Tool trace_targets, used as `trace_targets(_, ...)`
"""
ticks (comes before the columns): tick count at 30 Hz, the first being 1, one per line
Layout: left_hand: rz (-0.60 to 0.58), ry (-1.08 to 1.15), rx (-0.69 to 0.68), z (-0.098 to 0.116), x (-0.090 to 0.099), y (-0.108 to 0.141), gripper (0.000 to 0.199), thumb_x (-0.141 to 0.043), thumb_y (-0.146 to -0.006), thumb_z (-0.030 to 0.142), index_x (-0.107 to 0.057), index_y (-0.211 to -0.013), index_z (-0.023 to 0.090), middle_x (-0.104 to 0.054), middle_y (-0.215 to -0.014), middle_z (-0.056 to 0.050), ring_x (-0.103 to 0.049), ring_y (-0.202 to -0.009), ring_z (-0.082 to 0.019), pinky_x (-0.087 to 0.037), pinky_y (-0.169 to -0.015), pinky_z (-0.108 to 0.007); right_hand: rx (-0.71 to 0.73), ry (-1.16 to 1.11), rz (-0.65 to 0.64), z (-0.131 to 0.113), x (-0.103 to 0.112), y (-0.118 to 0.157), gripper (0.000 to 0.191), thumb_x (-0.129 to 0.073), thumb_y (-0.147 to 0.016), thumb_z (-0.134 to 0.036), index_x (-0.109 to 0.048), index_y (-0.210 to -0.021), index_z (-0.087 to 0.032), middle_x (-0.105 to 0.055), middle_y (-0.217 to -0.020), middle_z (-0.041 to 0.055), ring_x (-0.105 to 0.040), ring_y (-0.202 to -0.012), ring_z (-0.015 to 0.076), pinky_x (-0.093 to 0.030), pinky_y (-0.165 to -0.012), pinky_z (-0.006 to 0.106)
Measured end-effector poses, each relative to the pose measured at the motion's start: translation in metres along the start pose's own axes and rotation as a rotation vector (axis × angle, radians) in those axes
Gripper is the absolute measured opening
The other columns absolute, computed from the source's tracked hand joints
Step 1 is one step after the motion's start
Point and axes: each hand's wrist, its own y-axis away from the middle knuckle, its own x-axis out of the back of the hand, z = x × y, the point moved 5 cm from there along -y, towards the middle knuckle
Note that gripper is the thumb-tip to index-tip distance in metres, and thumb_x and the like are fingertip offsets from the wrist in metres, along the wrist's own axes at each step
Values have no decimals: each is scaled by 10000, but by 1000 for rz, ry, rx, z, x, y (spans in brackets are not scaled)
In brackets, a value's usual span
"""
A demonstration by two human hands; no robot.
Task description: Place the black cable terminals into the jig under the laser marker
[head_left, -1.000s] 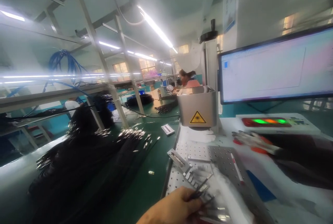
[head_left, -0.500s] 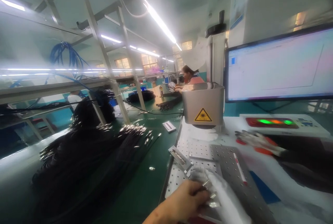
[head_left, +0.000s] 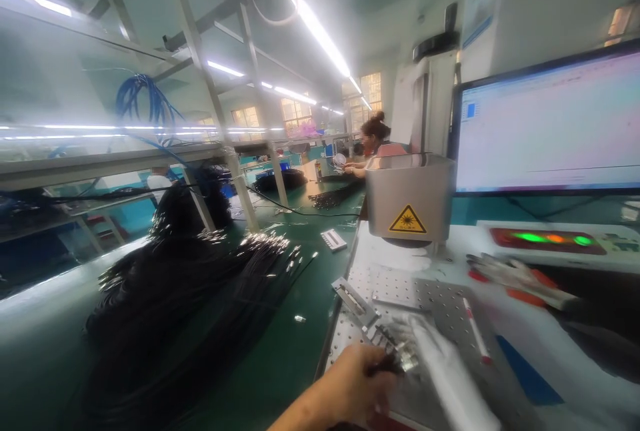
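Note:
My bare left hand [head_left: 353, 377] is closed around a small bunch of black cables [head_left: 383, 365] with shiny metal connectors [head_left: 407, 356] at their ends. Close beside these ends, my right hand [head_left: 425, 344], in a white glove, has its fingers stretched out; motion blur hides whether they touch the connectors. Just beyond both hands, a metal fixture [head_left: 355, 301] with a slot lies on the perforated plate [head_left: 440, 304]. A large heap of black cables [head_left: 200, 304] with metal ends covers the green table [head_left: 305, 351] on the left.
A grey machine head [head_left: 410, 197] with a yellow warning sign overhangs the plate. A red-and-white pen [head_left: 476, 331], gloves [head_left: 520, 276], a monitor [head_left: 545, 124] and a lit control panel [head_left: 547, 239] are right. One loose connector [head_left: 300, 318] and another fixture [head_left: 333, 240] lie left. A person [head_left: 377, 137] sits beyond.
The view has shifted, so the scene sits farther right. My left hand now shows dark cables and a tighter cluster of connectors; the gloved fingers look straighter.

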Motion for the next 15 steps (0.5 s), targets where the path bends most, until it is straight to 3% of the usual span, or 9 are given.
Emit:
trace_targets(2,124,11,-34,0,2,-1,149,-501,-829,340,-499,-787,196,-586,-564,36,-379,-420,-73,-315,-454,-217,70,198,25,11,19,-4,338,-643,-845,-518,-687,-1023,-234,-659,-1091,76,-621,-971,261,-542,-789,356)
trace_targets(4,216,8,-18,-1,4,-2,107,-485,-839,296,-492,-813,193,-583,-533,38,-361,-424,-72,-299,-461,-214,251,562,7,21,31,0,331,-614,-804,-502,-705,-1014,-263,-687,-1042,52,-653,-915,271,-557,-710,340)
trace_targets(6,297,5,15,-1,7,-3,59,-528,-796,235,-496,-785,187,-566,-521,43,-406,-452,-80,-323,-483,-217,486,867,-74,30,30,11,346,-590,-792,-408,-695,-1077,-241,-688,-1053,56,-663,-919,263,-566,-723,325)
trace_targets(8,366,19,31,-1,10,-6,69,-565,-734,182,-497,-721,186,-543,-513,51,-439,-472,-87,-343,-498,-222,667,1036,-118,38,24,25,349,-592,-784,-322,-685,-1097,-201,-686,-1053,76,-664,-926,251,-565,-753,299)
trace_targets(10,389,77,42,-3,10,-10,92,-572,-680,145,-492,-669,190,-504,-476,68,-433,-451,-87,-341,-487,-226,741,1114,-79,42,19,34,304,-604,-796,-317,-690,-1060,-194,-693,-1011,80,-672,-866,244,-565,-711,286)
trace_targets(15,332,233,90,-14,2,-18,110,-598,-595,131,-505,-619,186,-477,-433,82,-409,-410,-79,-310,-464,-226,716,1079,-17,48,16,37,293,-606,-861,-478,-704,-964,-221,-700,-944,85,-671,-775,254,-553,-648,302)
